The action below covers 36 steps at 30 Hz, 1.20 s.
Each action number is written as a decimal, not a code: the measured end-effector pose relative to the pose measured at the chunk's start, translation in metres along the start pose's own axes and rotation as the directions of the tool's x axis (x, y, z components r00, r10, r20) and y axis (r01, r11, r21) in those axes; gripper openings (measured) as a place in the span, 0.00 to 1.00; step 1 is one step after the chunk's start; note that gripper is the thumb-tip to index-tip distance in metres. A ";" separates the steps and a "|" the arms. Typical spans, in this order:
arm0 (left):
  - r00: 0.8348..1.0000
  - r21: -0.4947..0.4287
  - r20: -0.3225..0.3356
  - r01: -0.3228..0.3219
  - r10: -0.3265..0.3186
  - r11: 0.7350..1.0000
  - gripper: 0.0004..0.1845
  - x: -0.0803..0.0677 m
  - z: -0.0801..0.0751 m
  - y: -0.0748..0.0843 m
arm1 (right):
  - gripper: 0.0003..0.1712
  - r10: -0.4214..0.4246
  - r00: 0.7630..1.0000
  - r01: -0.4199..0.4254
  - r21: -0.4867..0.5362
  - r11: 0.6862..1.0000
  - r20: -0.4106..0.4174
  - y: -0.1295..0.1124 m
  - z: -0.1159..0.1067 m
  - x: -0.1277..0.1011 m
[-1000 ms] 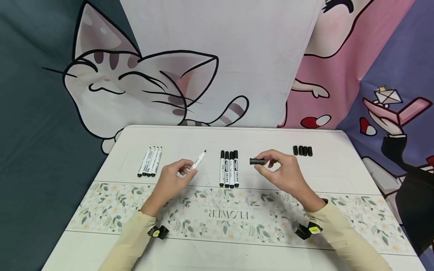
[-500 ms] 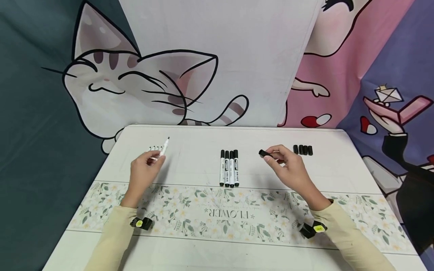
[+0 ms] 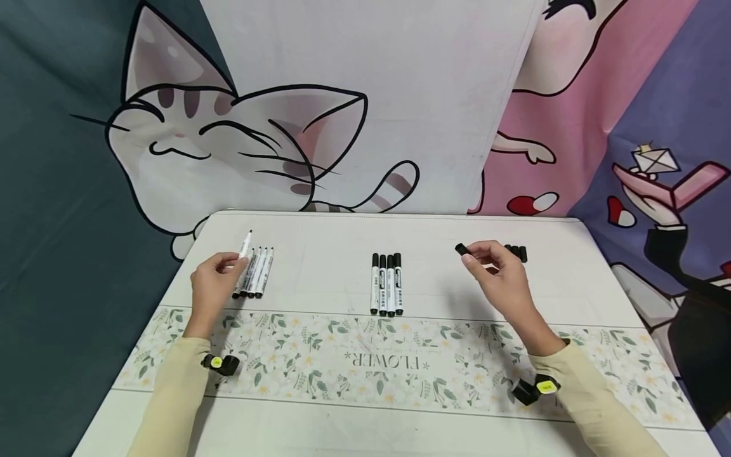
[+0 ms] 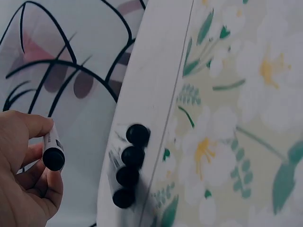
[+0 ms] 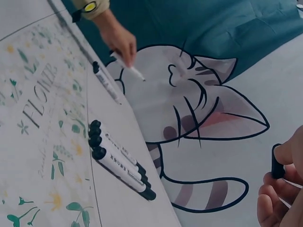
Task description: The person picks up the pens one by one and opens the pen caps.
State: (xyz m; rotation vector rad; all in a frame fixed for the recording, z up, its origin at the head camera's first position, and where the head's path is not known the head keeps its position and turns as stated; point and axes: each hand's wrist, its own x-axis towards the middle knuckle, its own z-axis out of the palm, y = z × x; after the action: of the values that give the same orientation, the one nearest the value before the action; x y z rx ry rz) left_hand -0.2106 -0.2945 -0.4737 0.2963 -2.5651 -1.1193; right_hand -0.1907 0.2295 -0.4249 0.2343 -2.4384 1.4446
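Note:
My left hand (image 3: 216, 285) pinches an uncapped white marker (image 3: 245, 245), its dark tip pointing up and away. Just to its right lies a row of several uncapped markers (image 3: 261, 273), side by side on the table; the hand hides part of the leftmost. In the left wrist view, the black end of the held marker (image 4: 53, 153) faces the camera. Between thumb and fingers my right hand (image 3: 505, 279) holds a black marker cap (image 3: 461, 249) above the table. Behind that hand sits a row of loose black caps (image 3: 516, 252), partly covered by it.
Several capped markers (image 3: 386, 285) lie in a row at the middle of the table (image 3: 320, 247). A floral strip (image 3: 365, 362) with printed lettering crosses the tabletop nearer the person. A cartoon-printed curtain (image 3: 342, 127) hangs behind the far edge.
My left hand has carried the uncapped marker left, from near the middle to beside the uncapped row. The right hand, with the cap, has shifted right toward the loose caps.

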 end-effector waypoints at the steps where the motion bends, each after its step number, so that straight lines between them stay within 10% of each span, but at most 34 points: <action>1: 1.000 0.002 0.002 0.017 -0.017 1.000 0.24 0.001 0.000 -0.003 | 0.12 0.011 1.000 -0.011 0.009 1.000 -0.003 0.001 -0.001 0.000; 22: 0.981 0.074 0.101 0.162 -0.169 0.984 0.26 0.011 -0.001 -0.040 | 0.13 0.308 0.951 -0.292 0.344 0.892 0.009 0.014 -0.021 0.005; 36: 0.978 0.084 0.119 0.164 -0.173 0.983 0.28 0.012 0.003 -0.047 | 0.15 0.376 0.927 -0.345 0.373 0.861 -0.011 0.023 -0.036 0.009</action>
State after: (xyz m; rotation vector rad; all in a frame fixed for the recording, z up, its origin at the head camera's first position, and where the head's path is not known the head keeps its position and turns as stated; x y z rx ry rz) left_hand -0.2195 -0.3277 -0.5075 0.4844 -2.7398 -1.1362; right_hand -0.2000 0.2717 -0.4246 -0.2213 -2.2065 2.0247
